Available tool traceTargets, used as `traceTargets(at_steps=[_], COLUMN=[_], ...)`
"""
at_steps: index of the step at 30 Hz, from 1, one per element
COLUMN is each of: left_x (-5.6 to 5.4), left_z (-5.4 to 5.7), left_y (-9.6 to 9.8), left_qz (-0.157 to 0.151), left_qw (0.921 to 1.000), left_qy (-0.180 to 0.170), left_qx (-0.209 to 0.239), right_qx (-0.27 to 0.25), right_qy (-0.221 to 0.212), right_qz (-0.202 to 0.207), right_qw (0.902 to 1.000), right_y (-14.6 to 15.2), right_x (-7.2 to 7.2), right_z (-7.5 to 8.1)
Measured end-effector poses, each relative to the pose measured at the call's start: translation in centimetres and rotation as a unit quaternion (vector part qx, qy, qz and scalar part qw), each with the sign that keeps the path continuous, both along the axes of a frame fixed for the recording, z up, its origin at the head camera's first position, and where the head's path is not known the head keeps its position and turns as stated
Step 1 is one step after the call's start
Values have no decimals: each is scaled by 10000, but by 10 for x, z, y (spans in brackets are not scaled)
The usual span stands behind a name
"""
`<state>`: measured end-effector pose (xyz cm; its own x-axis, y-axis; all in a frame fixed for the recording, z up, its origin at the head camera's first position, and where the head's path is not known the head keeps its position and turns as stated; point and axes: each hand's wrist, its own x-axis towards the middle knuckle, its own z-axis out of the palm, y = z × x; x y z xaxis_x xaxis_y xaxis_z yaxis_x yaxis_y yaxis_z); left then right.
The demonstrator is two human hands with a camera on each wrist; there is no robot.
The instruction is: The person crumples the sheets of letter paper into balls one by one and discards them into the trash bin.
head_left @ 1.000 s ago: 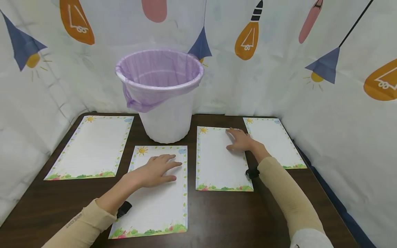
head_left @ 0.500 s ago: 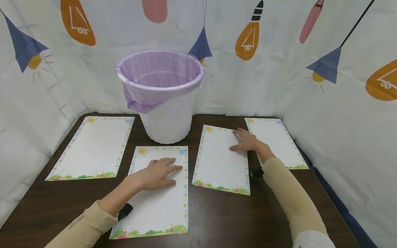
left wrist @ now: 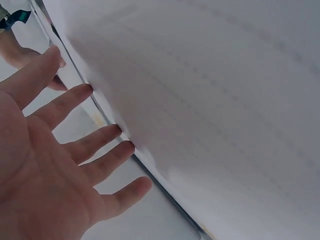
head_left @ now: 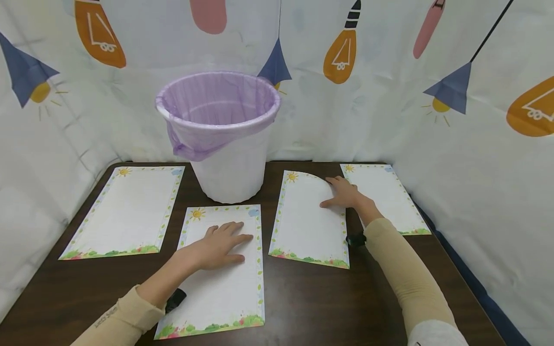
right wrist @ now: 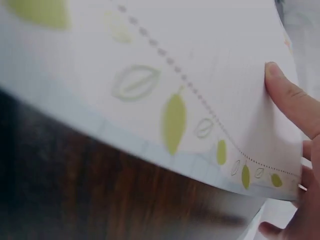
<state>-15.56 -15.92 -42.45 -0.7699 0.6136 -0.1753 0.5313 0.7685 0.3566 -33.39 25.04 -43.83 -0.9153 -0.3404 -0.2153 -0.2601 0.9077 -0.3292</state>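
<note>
My left hand (head_left: 216, 247) rests with fingers spread on the near sheet of stationery paper (head_left: 225, 298), which has a sun, leaves and flowers printed around its border. In the left wrist view its fingertips (left wrist: 128, 146) meet the white paper. My right hand (head_left: 344, 194) pinches another such sheet (head_left: 305, 226) at its upper right edge. The right wrist view has the thumb (right wrist: 286, 92) on the printed face and the other fingers at the edge and behind it. This sheet's top curves up, and it lies slightly turned on the table.
A white bin (head_left: 233, 168) with a purple liner (head_left: 190, 139) stands at the back of the dark table (head_left: 303, 307). Similar sheets lie at the far left (head_left: 123, 211) and far right (head_left: 381, 197). A patterned curtain (head_left: 389, 105) hangs close behind.
My right hand has shifted slightly to the right, gripping its sheet; that sheet has turned and its top edge now bends up. My left hand has stayed on the near sheet.
</note>
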Motion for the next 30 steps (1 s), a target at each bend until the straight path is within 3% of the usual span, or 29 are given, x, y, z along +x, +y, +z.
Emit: traceTargets(at_steps=[6,13,19,24,30], left_x=[1,1,3,3,3], left_z=[-1,0,-2,-1,0], left_y=[0,2,4,4,4], left_qz=[-1,12,65,67,53], left_qw=[10000,10000,9999,9999,9999], left_qy=[13,-78,-106,-122,-138], left_qx=[-39,57,46,27,28], right_qx=[-120,-183,-908,-1825,-2943], right_qy=[210,441,405,-1,-376], right_qz=[-132,-263,-319,-588,-953], right_qw=[9996,9985,9945,9814,9502], right_y=[-1,-6,-3,0,3], right_x=[4,9,12,15,17], right_z=[-1,9,9,9,6])
